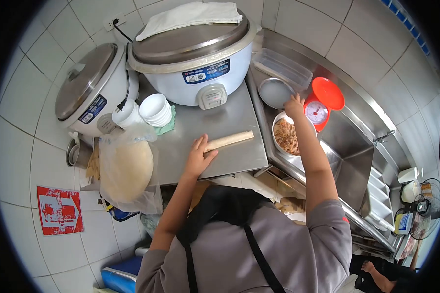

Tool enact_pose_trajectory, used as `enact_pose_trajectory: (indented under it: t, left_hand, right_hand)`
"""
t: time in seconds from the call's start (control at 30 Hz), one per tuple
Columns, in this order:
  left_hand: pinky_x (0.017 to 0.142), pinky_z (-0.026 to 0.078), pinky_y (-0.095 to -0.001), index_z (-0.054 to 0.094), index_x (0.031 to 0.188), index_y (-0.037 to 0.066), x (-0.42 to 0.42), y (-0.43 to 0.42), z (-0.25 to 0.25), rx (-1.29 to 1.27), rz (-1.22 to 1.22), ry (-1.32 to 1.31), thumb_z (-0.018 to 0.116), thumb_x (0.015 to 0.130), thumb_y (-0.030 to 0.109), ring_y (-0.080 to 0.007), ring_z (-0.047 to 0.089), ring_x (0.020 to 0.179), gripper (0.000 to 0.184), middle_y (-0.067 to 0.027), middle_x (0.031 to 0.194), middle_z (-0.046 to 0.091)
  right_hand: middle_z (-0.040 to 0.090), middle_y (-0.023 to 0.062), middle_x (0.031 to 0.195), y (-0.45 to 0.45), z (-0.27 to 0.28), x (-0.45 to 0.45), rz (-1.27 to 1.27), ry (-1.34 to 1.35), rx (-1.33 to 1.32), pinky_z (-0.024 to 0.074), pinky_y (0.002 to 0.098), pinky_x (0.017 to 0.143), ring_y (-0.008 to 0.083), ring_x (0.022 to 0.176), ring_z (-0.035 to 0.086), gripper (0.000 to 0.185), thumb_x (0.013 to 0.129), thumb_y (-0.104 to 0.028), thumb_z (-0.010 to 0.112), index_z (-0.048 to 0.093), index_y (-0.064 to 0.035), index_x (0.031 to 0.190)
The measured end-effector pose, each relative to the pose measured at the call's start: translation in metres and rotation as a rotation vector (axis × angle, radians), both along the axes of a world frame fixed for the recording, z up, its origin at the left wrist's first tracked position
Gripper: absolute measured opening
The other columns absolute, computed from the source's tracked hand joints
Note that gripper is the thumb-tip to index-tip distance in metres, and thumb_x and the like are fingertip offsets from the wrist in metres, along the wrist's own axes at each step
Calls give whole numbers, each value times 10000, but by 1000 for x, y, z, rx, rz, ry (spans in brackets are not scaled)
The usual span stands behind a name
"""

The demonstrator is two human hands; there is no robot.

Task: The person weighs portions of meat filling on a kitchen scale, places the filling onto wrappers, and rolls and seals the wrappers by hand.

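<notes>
A long pale rolled wrapper point(230, 140) lies on the steel table. My left hand point(198, 156) is closed around its left end, thumb on the near side and fingers on the far side. Over at the right, my right hand point(294, 106) is at the rim of a round grey dish point(275, 93), fingers bent; what they pinch, if anything, is too small to make out. Just below that hand stands a white bowl point(278, 148) of minced filling point(286, 136), partly covered by my forearm. A red kitchen scale point(317, 111) stands beside my right wrist.
Two large rice cookers point(190, 80) point(90, 88) stand at the back and left. Stacked white cups point(156, 110) sit before them. A plastic bag of round pale sheets point(127, 168) overhangs the table's left end. A clear tray point(284, 66) and a sink point(354, 176) are right. Another person's hand point(371, 268) shows lower right.
</notes>
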State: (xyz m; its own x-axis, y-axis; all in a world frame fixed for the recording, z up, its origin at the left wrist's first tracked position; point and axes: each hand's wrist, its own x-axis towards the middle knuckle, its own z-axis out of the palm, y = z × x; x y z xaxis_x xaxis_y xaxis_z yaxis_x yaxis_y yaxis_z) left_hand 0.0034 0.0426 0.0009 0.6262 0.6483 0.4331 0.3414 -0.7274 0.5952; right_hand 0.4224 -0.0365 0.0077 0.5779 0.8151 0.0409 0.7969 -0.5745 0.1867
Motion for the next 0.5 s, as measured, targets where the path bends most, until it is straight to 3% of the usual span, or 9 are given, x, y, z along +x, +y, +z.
enact_pose_trajectory:
  t: [0.1, 0.23, 0.33, 0.4, 0.43, 0.47, 0.5]
  left_hand:
    - [907, 439, -365, 566, 1179, -21, -10, -1, -8, -188, 58, -133, 659, 838, 198, -307, 573, 1026, 416, -172, 1095, 612]
    - [845, 458, -305, 596, 1141, -9, -21, -2, -5, -247, 52, -107, 681, 819, 163, -253, 603, 953, 375, -143, 1043, 628]
    - [834, 464, -299, 608, 1117, -3, -19, 0, -5, -272, 51, -147, 692, 808, 162, -245, 609, 935, 360, -136, 1031, 633]
    - [835, 466, -299, 608, 1113, -3, -19, -1, -3, -282, 49, -156, 694, 804, 160, -248, 611, 939, 360, -132, 1026, 636]
    - [823, 469, -309, 606, 1115, 1, -19, -2, -3, -259, 49, -164, 698, 795, 146, -260, 610, 926, 363, -132, 1013, 634]
    - [810, 473, -318, 603, 1116, 6, -18, -1, -3, -235, 47, -172, 701, 785, 133, -271, 609, 913, 368, -132, 999, 633]
    - [798, 477, -327, 601, 1118, 11, -18, -1, -2, -209, 43, -180, 704, 776, 120, -282, 608, 900, 374, -132, 985, 632]
  right_hand:
    - [503, 98, 1285, -5, 28, -12, -24, 70, 234, 266, 589, 1023, 340, 1279, 344, 252, 825, -180, 508, 713, -129, 963]
    - [553, 103, 1201, -11, 18, -33, 92, -4, 74, 286, 566, 1020, 325, 1249, 370, 220, 763, -135, 560, 715, -109, 918]
    - [579, 97, 1156, -10, 25, -66, 204, 69, 352, 312, 543, 1004, 305, 1218, 416, 229, 749, -102, 564, 700, -90, 932]
    - [598, 101, 1119, -2, -2, -92, 450, 344, 527, 345, 502, 987, 296, 1171, 469, 264, 748, -79, 552, 671, -58, 983]
    - [608, 117, 1099, -8, 24, -144, 408, 384, 431, 366, 451, 981, 297, 1137, 502, 289, 755, -75, 543, 644, -42, 1024]
    - [605, 130, 1103, -12, 17, -170, 515, 471, 462, 367, 448, 982, 296, 1132, 505, 287, 765, -94, 538, 633, -28, 1027]
    - [603, 132, 1106, -11, 4, -196, 677, 357, 477, 353, 470, 991, 289, 1131, 510, 277, 792, -108, 524, 630, -23, 1033]
